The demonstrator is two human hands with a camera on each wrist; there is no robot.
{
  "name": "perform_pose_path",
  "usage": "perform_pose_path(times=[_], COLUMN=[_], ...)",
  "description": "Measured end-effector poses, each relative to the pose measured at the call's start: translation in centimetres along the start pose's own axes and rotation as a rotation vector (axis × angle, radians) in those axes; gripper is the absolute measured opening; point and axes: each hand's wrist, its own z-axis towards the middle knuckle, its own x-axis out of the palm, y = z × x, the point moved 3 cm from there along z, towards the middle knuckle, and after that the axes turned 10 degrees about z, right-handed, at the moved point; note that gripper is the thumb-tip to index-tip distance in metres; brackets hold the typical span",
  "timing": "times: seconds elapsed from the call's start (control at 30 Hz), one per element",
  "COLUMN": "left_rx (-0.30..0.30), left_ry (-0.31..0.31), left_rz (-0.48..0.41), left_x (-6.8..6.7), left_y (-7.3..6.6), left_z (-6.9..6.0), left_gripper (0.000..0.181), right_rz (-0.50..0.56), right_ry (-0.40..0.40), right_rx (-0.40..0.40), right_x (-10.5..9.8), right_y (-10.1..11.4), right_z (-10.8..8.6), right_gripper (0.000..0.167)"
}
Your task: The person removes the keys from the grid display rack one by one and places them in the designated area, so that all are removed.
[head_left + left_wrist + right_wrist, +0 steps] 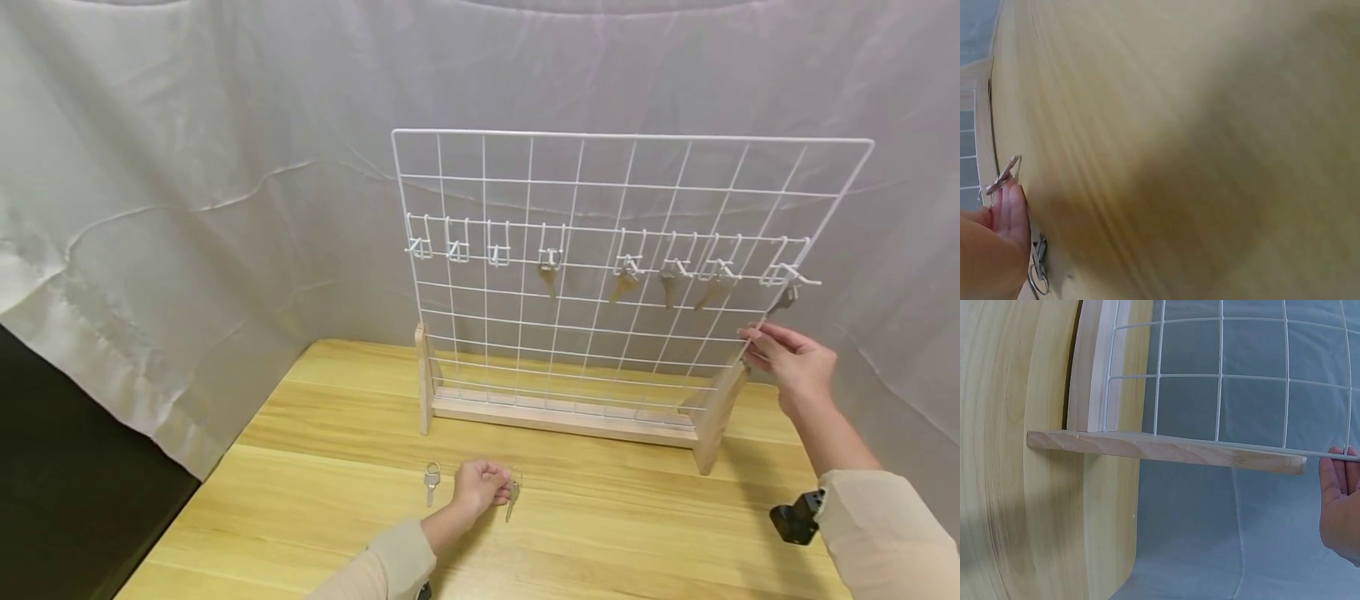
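My left hand (480,490) is low over the table and pinches a key (513,502) with a wire ring between thumb and fingertips. In the left wrist view the same key (1002,177) shows at the fingertips. A second key (431,480) with a ring lies on the wood just left of that hand. My right hand (801,367) grips the right edge of a white wire grid rack (632,137), below the rightmost hook. The right wrist view has the fingers (1334,481) around that edge wire, just above the wooden foot (1166,449).
White hooks (457,250) run in a row across the grid. Several keys (624,285) hang from the middle and right hooks; the three leftmost hooks hold none. A wooden base (562,419) supports the rack on the table (315,475). Grey cloth (300,100) hangs behind.
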Motion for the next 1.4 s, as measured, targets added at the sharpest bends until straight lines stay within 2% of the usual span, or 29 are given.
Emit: perform_pose_path(times=[0.3, 0.53, 0.7, 0.8, 0.97, 1.2, 1.4], left_rx=[0.046, 0.108, 0.122, 0.125, 0.169, 0.188, 0.191], left_ry=[-0.06, -0.071, -0.072, -0.081, -0.105, -0.107, -0.081], left_rz=[0.138, 0.155, 0.182, 0.216, 0.306, 0.364, 0.384], left_x=[0.1, -0.1, -0.1, 0.0, 0.2, 0.5, 0.7], left_y=[-0.7, -1.3, -1.5, -1.4, -1.5, -1.6, -1.8], left_z=[0.1, -0.2, -0.4, -0.4, -0.2, 0.1, 0.5], left_gripper=[0.006, 0.006, 0.008, 0.008, 0.007, 0.007, 0.004], right_rz=[0.048, 0.049, 0.057, 0.053, 0.064, 0.057, 0.064], right_ry=[0.022, 0.025, 0.034, 0.035, 0.044, 0.027, 0.038], right_rx=[-0.003, -0.008, -0.014, -0.016, -0.016, -0.005, -0.017], right_x=[0.0, 0.0, 0.0, 0.0, 0.1, 0.0, 0.0], right_y=[-0.1, -0.2, -0.3, -0.3, -0.2, -0.2, -0.3], right_z=[0.0, 0.0, 0.0, 0.0, -0.1, -0.1, -0.1], right_gripper=[0.02, 0.018, 0.019, 0.02, 0.019, 0.019, 0.019])
